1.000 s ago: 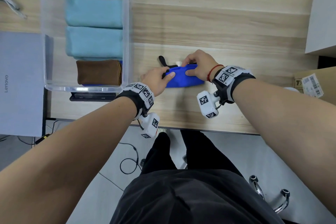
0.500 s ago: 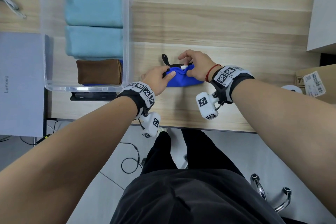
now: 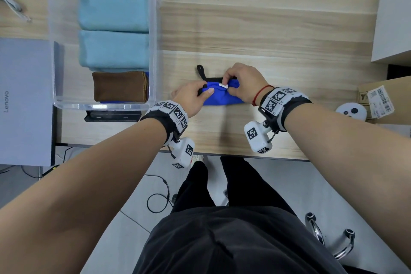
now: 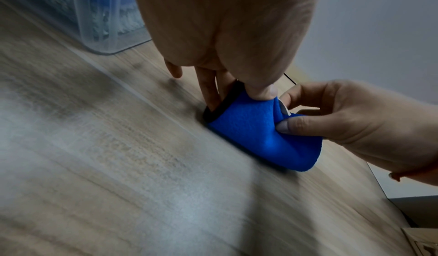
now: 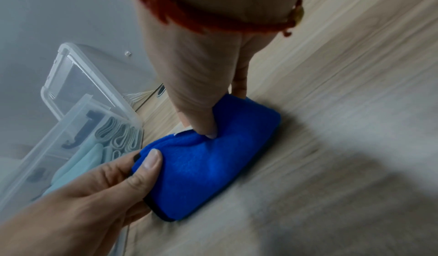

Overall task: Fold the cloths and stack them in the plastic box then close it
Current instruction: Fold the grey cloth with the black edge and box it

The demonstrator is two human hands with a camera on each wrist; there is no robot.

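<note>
Plastic box: the clear plastic box [image 3: 153, 29] stands on the wooden desk [image 3: 266, 18] just beside the left hand, on its outer side. It looks light and rigid. Its lid is not on it; a clear panel stands behind it in the right wrist view, but I cannot tell if this is the lid.

Cloths in the box: two light blue cloths [image 3: 113, 31] and one brown cloth [image 3: 120, 89] lie folded inside. A strip of blue shows under the brown one; what it is stays hidden.

Blue cloth: the blue cloth [image 3: 222, 97] lies folded on the desk between both hands, touching them. It looks soft, light and fleecy, not slippery. I judge it will spring open if released, so both ends of the fold must be held together.

Left hand: the left hand [image 3: 191, 98] pinches the near end of the bundle, thumb on top, at the black border [image 4: 222, 106].

Right hand: the right hand [image 3: 242, 82] grips the other end, thumb pressed into the fabric, fingers curled over the far side.

Hard to see: a small white tag [image 3: 223, 85] shows by the right thumb; its print is unreadable. The black loop [image 3: 201, 71] beyond the hands seems to belong to the cloth. Both wrist views are blurred on the desk.
</note>
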